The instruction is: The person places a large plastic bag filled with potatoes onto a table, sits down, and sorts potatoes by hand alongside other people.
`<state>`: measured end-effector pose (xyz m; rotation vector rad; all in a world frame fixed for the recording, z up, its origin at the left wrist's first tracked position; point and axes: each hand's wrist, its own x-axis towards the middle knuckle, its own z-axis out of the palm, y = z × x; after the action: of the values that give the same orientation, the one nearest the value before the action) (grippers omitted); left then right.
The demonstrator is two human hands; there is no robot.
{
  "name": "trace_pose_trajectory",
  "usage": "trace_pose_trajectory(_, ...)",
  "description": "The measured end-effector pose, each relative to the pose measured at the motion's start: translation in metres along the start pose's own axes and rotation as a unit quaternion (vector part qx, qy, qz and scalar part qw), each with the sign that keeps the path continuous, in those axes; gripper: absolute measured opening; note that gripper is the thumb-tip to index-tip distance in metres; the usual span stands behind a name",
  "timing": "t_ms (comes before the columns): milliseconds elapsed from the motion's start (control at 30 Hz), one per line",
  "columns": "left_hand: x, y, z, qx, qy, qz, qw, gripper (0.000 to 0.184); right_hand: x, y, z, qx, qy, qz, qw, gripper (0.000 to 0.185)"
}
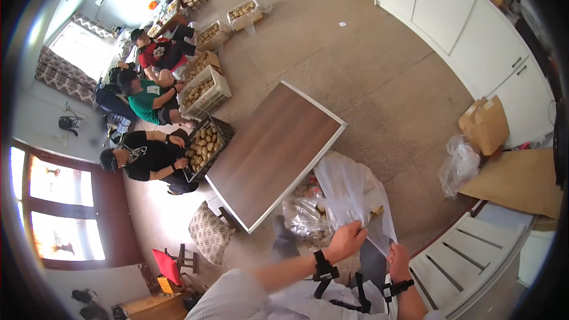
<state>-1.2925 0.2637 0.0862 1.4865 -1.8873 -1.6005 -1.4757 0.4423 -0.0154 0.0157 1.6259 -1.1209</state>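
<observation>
Pale striped sleeve fabric (237,296) is lying closest to the head camera, leading to the left hand (348,240), whose curled fingers are gripping the film of a translucent white plastic bag (355,186). Just to its right, the right hand (399,256) is holding the bag's near edge in a closed fist. From this grip, the bag's long axis is running forward and slightly left, its far end pointing toward a wood-grain tabletop (278,148); which end is the mouth, I cannot tell. Just ahead of the left hand, crinkled clear plastic (305,216) is lying low beside the bag, its contents unclear. Right of the grip, a white slatted panel (456,255) is standing near. Well beyond the left hand, a person (139,157) is reaching into a black crate (220,155) of potato-like produce (204,145).
</observation>
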Motion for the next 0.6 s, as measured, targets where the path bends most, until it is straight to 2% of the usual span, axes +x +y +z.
trace_pose_trajectory(33, -0.001, 0.014, -0.002, 0.019, -0.013, 0.005, 1.0, 0.027, -0.005, -0.009, -0.004, 0.021, -0.012, -0.027, 0.999, 0.023)
trace_pose_trajectory(67, 0.0, 0.028, -0.006, 0.022, -0.016, 0.018, 0.999, 0.027, -0.006, -0.013, -0.001, -0.021, 0.028, -0.026, 0.999, 0.026)
trace_pose_trajectory(133, -0.002, 0.055, -0.014, -0.055, -0.008, -0.003, 0.998, 0.027, -0.015, -0.038, -0.003, -0.009, 0.034, -0.047, 0.998, 0.026)
trace_pose_trajectory(200, 0.007, 0.066, -0.022, -0.053, -0.003, 0.02, 0.998, 0.027, -0.024, -0.069, -0.006, -0.006, 0.036, -0.069, 0.997, 0.027)
trace_pose_trajectory(300, 0.007, 0.092, -0.045, -0.068, 0.014, 0.033, 0.997, 0.026, -0.049, -0.118, 0.001, 0.006, -0.01, -0.152, 0.988, 0.025)
trace_pose_trajectory(400, -0.008, 0.11, -0.067, -0.206, 0.003, 0.04, 0.978, 0.019, -0.076, -0.156, 0.022, 0.034, 0.012, -0.2, 0.979, 0.029)
trace_pose_trajectory(433, -0.013, 0.118, -0.077, -0.211, 0.007, 0.048, 0.976, 0.019, -0.085, -0.168, 0.029, 0.03, 0.009, -0.208, 0.978, 0.029)
trace_pose_trajectory(500, -0.027, 0.126, -0.098, -0.284, -0.032, 0.008, 0.958, 0.021, -0.107, -0.183, 0.04, -0.023, 0.037, -0.269, 0.962, 0.028)
trace_pose_trajectory(533, -0.036, 0.128, -0.108, -0.339, -0.05, -0.006, 0.939, 0.021, -0.117, -0.189, 0.046, -0.032, 0.038, -0.269, 0.962, 0.028)
trace_pose_trajectory(600, -0.058, 0.139, -0.132, -0.35, -0.054, 0.011, 0.935, 0.021, -0.136, -0.209, 0.059, -0.054, 0.022, -0.316, 0.947, 0.03)
